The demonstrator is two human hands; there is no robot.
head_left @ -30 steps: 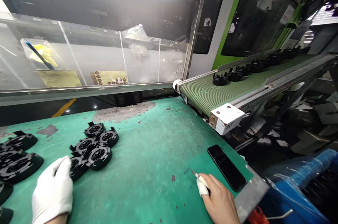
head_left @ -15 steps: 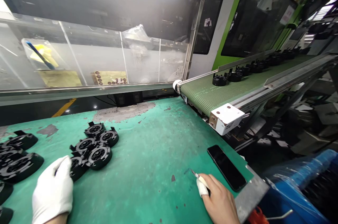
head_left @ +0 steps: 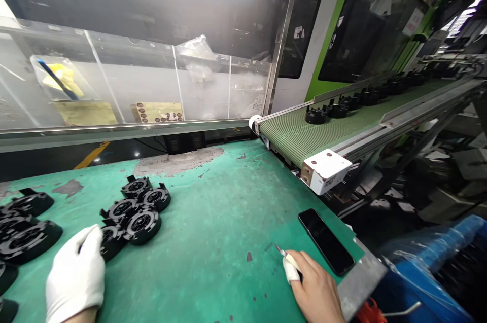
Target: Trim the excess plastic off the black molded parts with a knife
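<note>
Just left of the phone [head_left: 326, 242], the right hand [head_left: 318, 286] pinches a knife [head_left: 292, 261] between its fingers, tip bare; a slip could cut. Well left of the phone, the gloved left hand [head_left: 77, 275] could nudge the parts [head_left: 142, 224] askew; whether its fingers grip, I can't tell.

Left grip [head_left: 76, 272]: white glove [head_left: 74, 285], matte, cloth-like, lightly creased, rounded at the fingers. It covers the back and every finger that shows. Wrist [head_left: 81, 316], just below the glove's edge: bare. Right grip [head_left: 317, 285], well to the right of the glove: bare, except for a white cover [head_left: 290, 271] on the thumb. Cot or tape, cannot tell.
</note>
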